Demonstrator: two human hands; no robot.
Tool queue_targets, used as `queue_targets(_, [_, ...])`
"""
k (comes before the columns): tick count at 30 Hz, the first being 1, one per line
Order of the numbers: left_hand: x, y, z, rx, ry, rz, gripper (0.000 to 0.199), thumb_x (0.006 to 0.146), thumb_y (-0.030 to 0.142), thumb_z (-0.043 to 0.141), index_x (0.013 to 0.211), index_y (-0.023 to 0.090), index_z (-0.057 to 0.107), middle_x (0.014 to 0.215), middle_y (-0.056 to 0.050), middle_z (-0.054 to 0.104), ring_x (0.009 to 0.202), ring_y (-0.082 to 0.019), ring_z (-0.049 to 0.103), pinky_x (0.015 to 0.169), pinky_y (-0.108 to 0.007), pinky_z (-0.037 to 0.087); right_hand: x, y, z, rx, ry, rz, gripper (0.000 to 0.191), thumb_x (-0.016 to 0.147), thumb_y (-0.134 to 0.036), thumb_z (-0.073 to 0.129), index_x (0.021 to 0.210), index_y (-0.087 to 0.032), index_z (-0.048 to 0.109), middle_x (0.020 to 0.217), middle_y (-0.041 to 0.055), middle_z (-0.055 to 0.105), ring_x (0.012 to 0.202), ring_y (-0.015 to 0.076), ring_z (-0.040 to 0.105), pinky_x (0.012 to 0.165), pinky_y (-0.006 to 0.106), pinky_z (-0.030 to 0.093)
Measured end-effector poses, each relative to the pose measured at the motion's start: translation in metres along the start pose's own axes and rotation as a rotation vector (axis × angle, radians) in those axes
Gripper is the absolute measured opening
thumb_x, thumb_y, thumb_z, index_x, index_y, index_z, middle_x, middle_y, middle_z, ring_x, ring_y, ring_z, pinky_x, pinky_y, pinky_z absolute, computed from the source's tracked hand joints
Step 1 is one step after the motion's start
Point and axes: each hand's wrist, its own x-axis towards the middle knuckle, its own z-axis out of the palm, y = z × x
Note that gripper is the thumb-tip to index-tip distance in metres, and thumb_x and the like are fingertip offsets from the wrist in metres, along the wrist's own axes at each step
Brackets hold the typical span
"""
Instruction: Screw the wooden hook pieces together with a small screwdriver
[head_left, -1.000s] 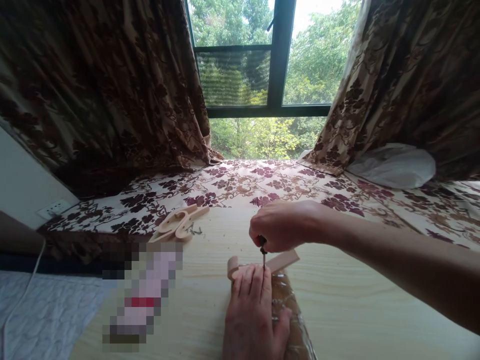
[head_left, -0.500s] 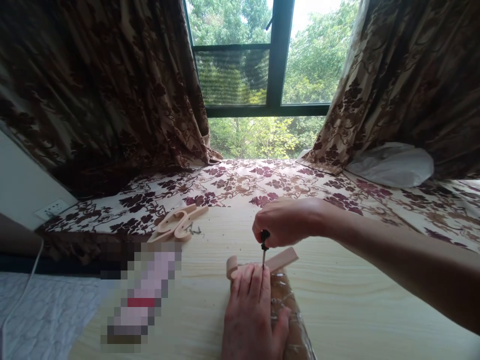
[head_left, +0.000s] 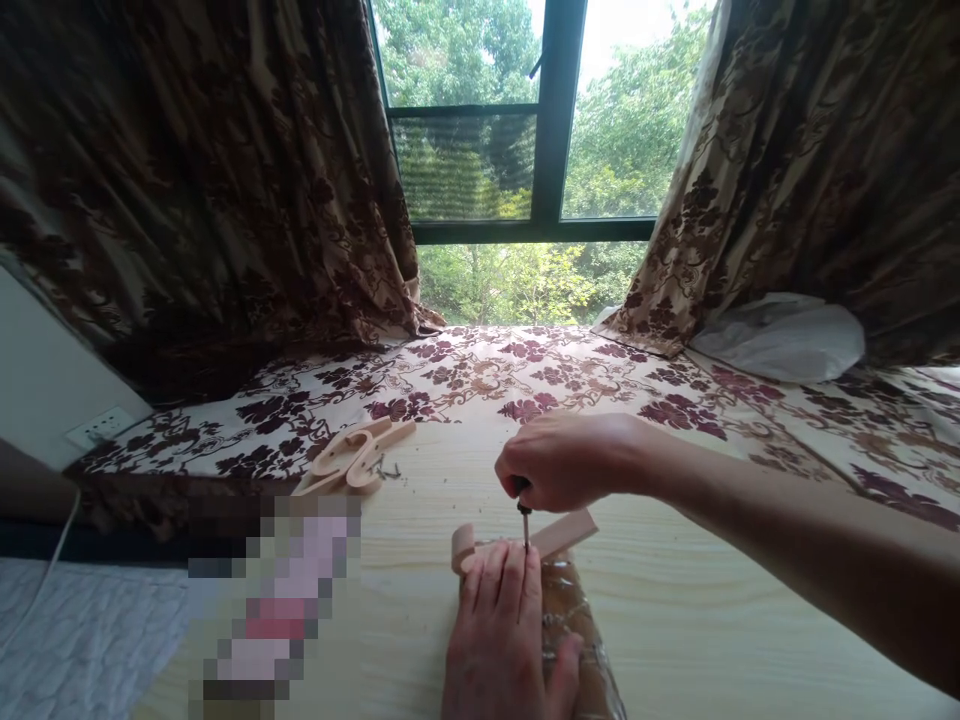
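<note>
My right hand (head_left: 551, 462) is wrapped round the dark handle of a screwdriver (head_left: 526, 522), which stands upright with its shaft pointing down. The shaft's lower end is by the fingertips of my left hand (head_left: 499, 630), and its tip is hidden. My left hand lies flat, fingers stretched forward, on a brown block wrapped in clear plastic (head_left: 589, 650). Across the block's far end lies a pale wooden piece (head_left: 566, 533), curled at its left end and partly covered by my left fingers.
More curved wooden pieces (head_left: 345, 455) lie at the table's back left, with several screws (head_left: 386, 470) beside them. A blurred pinkish object (head_left: 300, 590) is at the left of the table (head_left: 720, 600). A plastic bag (head_left: 787, 338) sits on the patterned window ledge.
My right hand has turned a little about the screwdriver handle, covering more of it. The whole view has shifted slightly, with the scene lower in the picture. My left hand keeps its place on the block.
</note>
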Motion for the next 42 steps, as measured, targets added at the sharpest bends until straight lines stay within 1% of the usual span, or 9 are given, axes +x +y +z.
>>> queue_targets(4, [0.0,-0.001,0.0,0.015,0.008,0.005,0.051,0.087,0.05,0.043,0.117,0.011,0.057,0.12,-0.013,0.061,0.114,-0.028,0.053,0.091,-0.042,0.046,0.0,-0.001,0.004,-0.011,-0.009,0.024,0.026,0.077,-0.018,0.051,0.093,-0.015,0.071,0.081,0.0088,0.07,0.064,0.0153,0.055,0.052,0.027,0.032])
queue_targets(8, [0.0,-0.002,0.0,0.052,0.02,0.037,0.052,0.087,0.051,0.043,0.117,0.01,0.058,0.119,-0.014,0.062,0.112,-0.028,0.054,0.089,-0.041,0.047,-0.003,-0.002,-0.001,-0.02,-0.018,0.039,0.026,0.077,-0.022,0.054,0.095,-0.015,0.071,0.082,0.0091,0.07,0.064,0.016,0.055,0.051,0.028,0.031])
queue_targets(11, [0.0,-0.003,0.001,0.071,0.029,0.044,0.052,0.087,0.05,0.042,0.116,0.01,0.058,0.119,-0.013,0.062,0.112,-0.027,0.055,0.089,-0.04,0.047,-0.006,-0.004,-0.004,-0.013,-0.01,0.01,0.027,0.077,-0.019,0.054,0.098,-0.018,0.07,0.086,0.0072,0.07,0.066,0.015,0.055,0.052,0.027,0.032])
queue_targets(14, [0.0,-0.002,0.001,0.074,0.039,0.028,0.051,0.089,0.049,0.038,0.115,0.011,0.059,0.118,-0.012,0.063,0.111,-0.027,0.056,0.089,-0.04,0.047,-0.006,-0.004,-0.002,-0.03,-0.035,-0.003,0.028,0.077,-0.014,0.05,0.096,-0.014,0.07,0.085,0.0095,0.07,0.065,0.0145,0.054,0.052,0.027,0.032])
queue_targets(21, [0.002,-0.005,-0.005,0.087,0.0,0.081,0.05,0.088,0.047,0.042,0.117,0.01,0.058,0.119,-0.012,0.063,0.112,-0.026,0.055,0.089,-0.039,0.046,-0.005,-0.001,0.003,-0.029,-0.066,0.059,0.028,0.078,-0.019,0.051,0.096,-0.013,0.071,0.081,0.0106,0.07,0.061,0.0147,0.053,0.051,0.028,0.032])
queue_targets(26, [0.001,-0.004,-0.002,0.065,0.018,0.058,0.051,0.089,0.048,0.039,0.116,0.01,0.059,0.119,-0.012,0.062,0.112,-0.027,0.054,0.09,-0.04,0.045,-0.002,-0.004,-0.003,-0.026,-0.066,0.034,0.03,0.075,-0.017,0.054,0.101,-0.019,0.07,0.085,0.0064,0.07,0.065,0.015,0.055,0.054,0.028,0.034])
queue_targets(32, [-0.001,0.001,0.005,0.024,0.052,0.007,0.051,0.09,0.047,0.035,0.115,0.009,0.059,0.12,-0.013,0.061,0.116,-0.028,0.051,0.093,-0.042,0.043,0.004,-0.003,0.001,-0.014,-0.055,0.036,0.028,0.075,-0.015,0.054,0.096,-0.015,0.071,0.087,0.0094,0.07,0.07,0.0166,0.056,0.058,0.029,0.036])
queue_targets(37, [0.0,-0.002,0.001,0.036,0.009,0.041,0.051,0.089,0.048,0.039,0.117,0.01,0.058,0.12,-0.013,0.061,0.115,-0.028,0.052,0.091,-0.041,0.045,0.004,0.0,0.003,-0.012,-0.052,0.072,0.026,0.075,-0.021,0.055,0.095,-0.015,0.071,0.084,0.0091,0.07,0.068,0.0166,0.057,0.057,0.029,0.036])
queue_targets(42, [0.003,-0.004,-0.007,0.057,-0.02,0.086,0.049,0.086,0.045,0.045,0.118,0.009,0.057,0.121,-0.013,0.06,0.114,-0.028,0.053,0.09,-0.041,0.046,0.002,-0.003,-0.001,-0.039,-0.015,0.012,0.028,0.076,-0.018,0.056,0.101,-0.018,0.069,0.087,0.0076,0.07,0.071,0.0169,0.056,0.057,0.029,0.034])
